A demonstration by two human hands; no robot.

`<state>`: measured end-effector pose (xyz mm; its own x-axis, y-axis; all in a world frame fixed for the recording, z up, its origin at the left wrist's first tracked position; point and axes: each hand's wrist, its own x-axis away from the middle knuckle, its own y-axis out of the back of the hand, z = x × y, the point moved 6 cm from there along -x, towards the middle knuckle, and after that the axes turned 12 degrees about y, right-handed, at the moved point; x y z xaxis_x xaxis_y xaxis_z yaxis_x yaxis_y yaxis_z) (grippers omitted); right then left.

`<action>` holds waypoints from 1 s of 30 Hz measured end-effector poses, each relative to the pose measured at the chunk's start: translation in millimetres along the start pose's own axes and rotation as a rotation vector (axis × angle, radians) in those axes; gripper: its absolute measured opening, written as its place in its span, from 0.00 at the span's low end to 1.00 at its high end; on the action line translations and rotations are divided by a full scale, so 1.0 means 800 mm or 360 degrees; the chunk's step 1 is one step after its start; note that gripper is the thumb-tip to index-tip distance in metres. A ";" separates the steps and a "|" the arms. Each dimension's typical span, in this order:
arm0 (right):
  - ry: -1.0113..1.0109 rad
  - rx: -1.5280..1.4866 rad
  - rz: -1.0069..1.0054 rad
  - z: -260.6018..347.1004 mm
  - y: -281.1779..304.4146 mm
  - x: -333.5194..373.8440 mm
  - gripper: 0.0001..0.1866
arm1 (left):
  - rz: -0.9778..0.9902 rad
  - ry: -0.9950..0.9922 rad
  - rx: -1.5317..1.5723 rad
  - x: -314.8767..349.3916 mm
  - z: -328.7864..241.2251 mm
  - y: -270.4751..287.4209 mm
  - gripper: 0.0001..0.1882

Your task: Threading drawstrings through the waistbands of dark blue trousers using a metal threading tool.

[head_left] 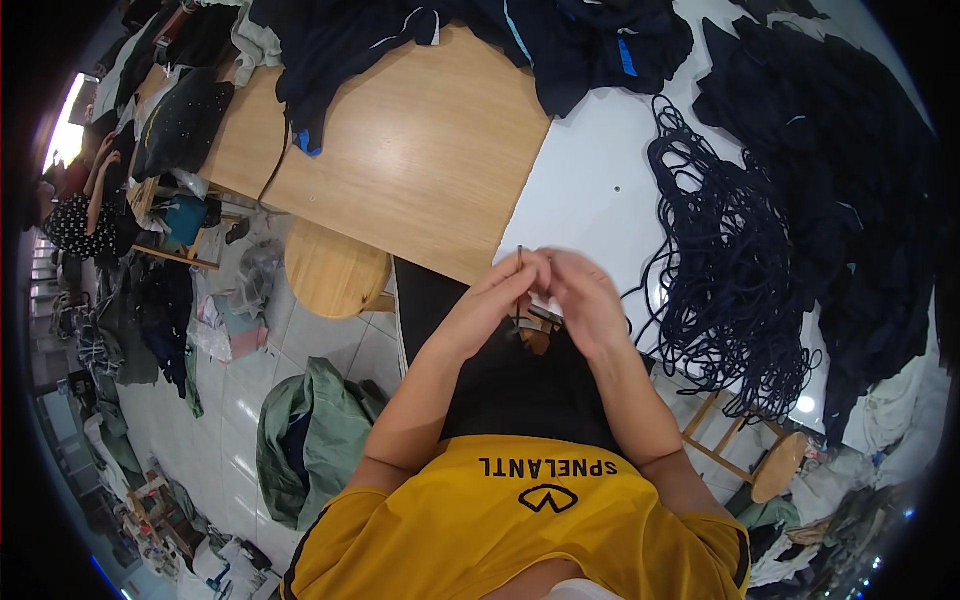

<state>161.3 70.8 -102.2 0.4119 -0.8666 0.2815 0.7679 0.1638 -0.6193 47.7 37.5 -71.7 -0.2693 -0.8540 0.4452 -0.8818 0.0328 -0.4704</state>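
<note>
My two hands meet in front of my lap, at the near edge of the tables. My left hand (500, 300) is closed in a pinch, and a short length of dark cord (519, 258) sticks up and hangs down from its fingers. Close against it, my right hand (590, 300) is curled, its fingers smeared by motion, so I cannot tell what they grip. Beside the right wrist, a strand runs to a big tangled heap of navy cord (715, 260) on the white table (590, 170). Below my hands shows a small brown thing (537, 342), too unclear to name.
A wooden table (400, 150) adjoins the white one. Dark garments (600, 45) lie along the far side, with a navy cloth pile (840, 170) at right. A round wooden stool (335, 270) and green sack (320, 430) stand left. Another person (85, 220) sits far left.
</note>
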 end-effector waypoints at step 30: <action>0.0113 0.0463 0.0337 0.044 -0.026 -0.012 0.17 | -0.0459 -0.0613 0.0847 0.044 -0.040 0.053 0.20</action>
<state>158.7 92.5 -66.0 0.5495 -0.8281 0.1111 0.7807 0.4615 -0.4214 -11.7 25.0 -51.7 0.1881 -0.9163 0.3535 -0.5625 -0.3956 -0.7260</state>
